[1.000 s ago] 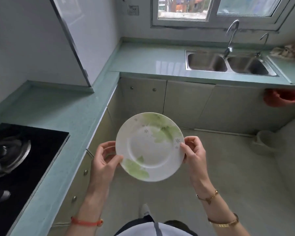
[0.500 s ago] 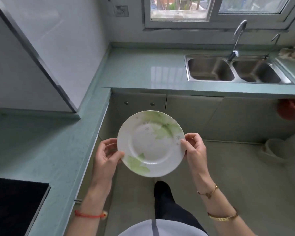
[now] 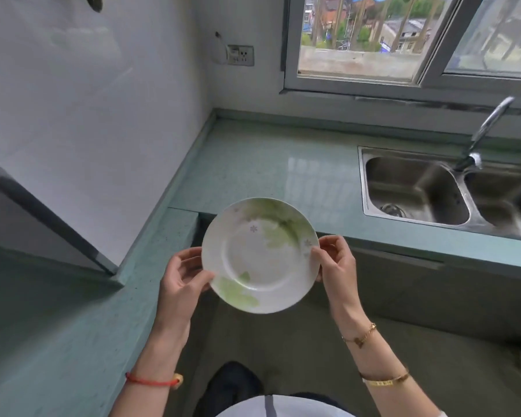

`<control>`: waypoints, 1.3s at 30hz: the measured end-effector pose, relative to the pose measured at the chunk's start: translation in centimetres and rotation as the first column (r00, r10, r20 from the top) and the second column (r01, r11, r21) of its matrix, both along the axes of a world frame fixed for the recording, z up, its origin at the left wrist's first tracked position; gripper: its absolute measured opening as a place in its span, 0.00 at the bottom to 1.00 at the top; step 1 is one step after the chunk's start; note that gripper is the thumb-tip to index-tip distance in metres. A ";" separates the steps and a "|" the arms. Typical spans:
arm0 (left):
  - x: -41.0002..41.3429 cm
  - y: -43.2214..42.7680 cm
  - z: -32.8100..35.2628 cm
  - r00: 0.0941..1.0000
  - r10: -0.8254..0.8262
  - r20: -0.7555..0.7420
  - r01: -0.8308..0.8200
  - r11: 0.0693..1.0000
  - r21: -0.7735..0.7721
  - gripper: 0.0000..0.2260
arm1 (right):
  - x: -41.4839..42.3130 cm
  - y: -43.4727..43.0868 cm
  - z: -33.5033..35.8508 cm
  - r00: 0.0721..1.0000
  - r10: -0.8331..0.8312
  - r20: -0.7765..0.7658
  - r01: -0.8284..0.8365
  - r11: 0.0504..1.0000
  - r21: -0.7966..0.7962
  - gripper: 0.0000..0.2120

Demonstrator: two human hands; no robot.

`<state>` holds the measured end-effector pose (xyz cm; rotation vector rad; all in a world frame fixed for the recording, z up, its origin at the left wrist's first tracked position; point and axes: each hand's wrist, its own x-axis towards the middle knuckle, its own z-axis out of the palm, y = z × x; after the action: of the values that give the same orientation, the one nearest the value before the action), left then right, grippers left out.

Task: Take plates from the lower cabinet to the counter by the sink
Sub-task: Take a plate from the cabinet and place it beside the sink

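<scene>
Left hand (image 3: 183,281), right hand (image 3: 337,266) hold plate (image 3: 259,257) before counter (image 3: 253,173), sink (image 3: 409,185) beside.

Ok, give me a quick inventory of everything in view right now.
plate: one, white with green leaves, held up in mid-air, centre of view
counter: one, pale green, L-shaped, along the left and back walls
sink: one with two basins, steel, set in the counter at right
tap: one, chrome, behind the sink
window: one, grey frame, above the counter
socket: one, white, on the wall left of the window
cabinet: count unclear, grey-beige, under the counter
red bracelet: one, left wrist
gold bracelets: two, right arm
left hand: grips the plate's left rim
right hand: pinches the plate's right rim
</scene>
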<state>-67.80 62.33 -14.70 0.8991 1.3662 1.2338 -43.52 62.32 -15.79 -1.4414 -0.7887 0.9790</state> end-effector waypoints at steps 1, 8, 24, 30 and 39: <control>0.2 1.6 -0.1 1.000 -0.001 0.000 0.001 1.000 -0.007 0.18 | 0.2 1.6 -0.1 1.000 0.000 -0.011 0.000 1.000 -0.010 0.04; 0.2 12.4 -1.4 1.000 -0.013 0.000 0.013 0.999 -0.048 0.17 | 0.6 12.3 -1.5 1.000 0.003 -0.015 -0.004 0.997 -0.078 0.02; 1.0 40.9 -4.9 0.988 -0.130 -0.078 0.123 0.988 -0.090 0.17 | 0.6 37.3 -3.7 0.987 -0.124 0.098 0.139 0.978 -0.159 0.03; 2.7 49.2 -7.4 0.985 -0.135 -0.104 0.122 0.984 -0.129 0.17 | 2.2 45.5 -6.0 0.977 -0.119 0.176 0.157 0.962 -0.223 0.04; 5.1 59.7 -12.0 0.982 -0.113 -0.149 0.080 0.974 -0.211 0.17 | 4.6 56.4 -10.9 0.958 -0.016 0.287 0.114 0.937 -0.331 0.03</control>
<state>-62.69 122.05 -26.69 0.9227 1.5271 0.9440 -38.95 118.71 -26.72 -1.9311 -0.7920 0.9022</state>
